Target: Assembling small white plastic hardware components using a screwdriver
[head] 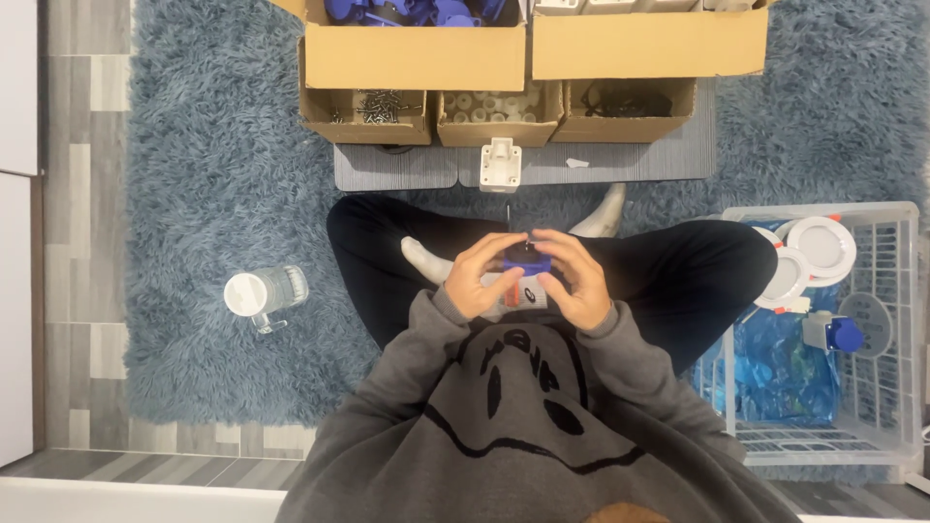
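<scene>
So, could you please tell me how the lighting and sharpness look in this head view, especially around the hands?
In the head view the light is soft and even, with no glare; the left hand and right hand look slightly soft around the small blue part; the cardboard boxes and white basket bow a little toward the edges.

Shaggy blue rug (223,174), matt cardboard boxes (417,58)

The person wears a grey sweatshirt (523,426) printed with bold black curved shapes, its cuffs ribbed at the wrists, black trousers (678,276) and white socks (423,258).
</scene>
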